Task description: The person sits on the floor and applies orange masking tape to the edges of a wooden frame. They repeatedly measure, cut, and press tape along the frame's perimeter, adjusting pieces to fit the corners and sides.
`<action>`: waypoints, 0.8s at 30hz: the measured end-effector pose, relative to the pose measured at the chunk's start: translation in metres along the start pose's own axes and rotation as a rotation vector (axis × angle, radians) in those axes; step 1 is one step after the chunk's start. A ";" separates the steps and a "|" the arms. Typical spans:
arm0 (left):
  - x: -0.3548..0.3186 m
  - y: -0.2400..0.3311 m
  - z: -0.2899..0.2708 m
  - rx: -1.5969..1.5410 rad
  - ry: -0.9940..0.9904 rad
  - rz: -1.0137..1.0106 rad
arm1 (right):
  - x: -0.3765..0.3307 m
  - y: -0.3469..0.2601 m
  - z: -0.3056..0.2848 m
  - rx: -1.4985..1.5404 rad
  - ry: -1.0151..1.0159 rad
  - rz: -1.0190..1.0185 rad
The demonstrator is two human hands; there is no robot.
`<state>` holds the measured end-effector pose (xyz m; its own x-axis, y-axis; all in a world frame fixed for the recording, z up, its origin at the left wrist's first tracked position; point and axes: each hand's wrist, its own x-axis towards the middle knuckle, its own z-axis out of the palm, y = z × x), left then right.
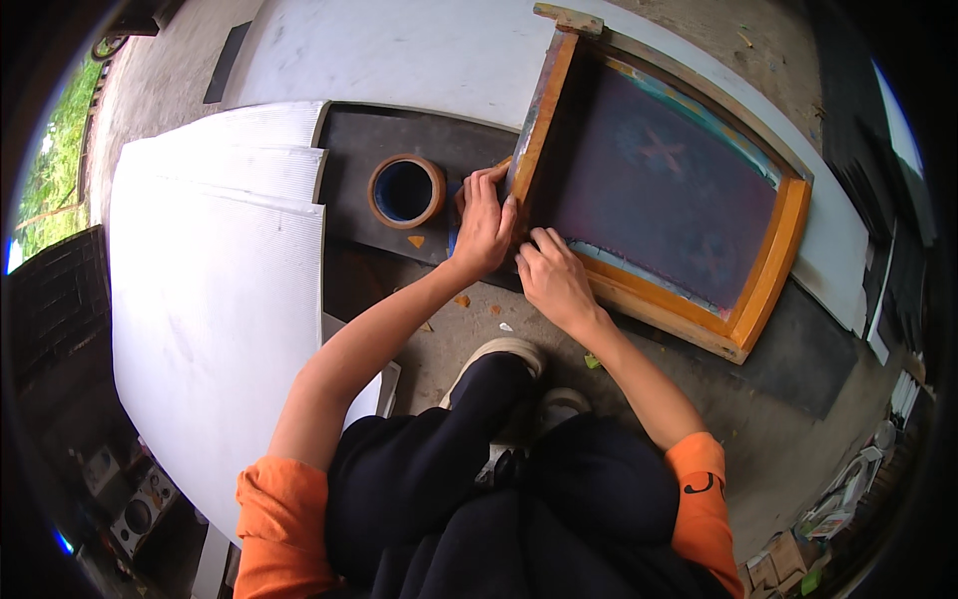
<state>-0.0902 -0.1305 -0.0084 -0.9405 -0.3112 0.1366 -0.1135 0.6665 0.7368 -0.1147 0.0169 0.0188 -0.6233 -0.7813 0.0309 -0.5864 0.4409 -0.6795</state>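
Curled, my left hand (483, 230) meets the left bar of a rectangular orange-brown wooden frame (772, 262) with dark purple mesh (669, 190), my right hand (555, 280) its near-left corner, presumably steadying it over a large flat white board (399, 50); whether either pinches, I cannot tell.

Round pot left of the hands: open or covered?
Open. The round pot shows its dark blue inside within the brown rim, nothing over the mouth. How full: cannot tell.

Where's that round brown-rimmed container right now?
In the head view, left of centre: the container stands on the flat dark board, left of the left hand.
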 end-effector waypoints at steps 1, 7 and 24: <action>0.000 -0.001 0.001 0.003 0.001 0.002 | 0.000 0.000 0.000 0.008 0.025 -0.007; 0.000 -0.003 0.000 0.025 -0.006 -0.002 | -0.004 0.005 0.003 0.203 0.067 0.116; -0.002 0.002 -0.002 0.072 -0.030 -0.001 | -0.020 0.011 -0.010 -0.248 -0.047 0.085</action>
<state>-0.0880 -0.1298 -0.0057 -0.9492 -0.2926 0.1155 -0.1364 0.7137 0.6871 -0.1137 0.0416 0.0182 -0.6546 -0.7538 -0.0572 -0.6452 0.5965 -0.4774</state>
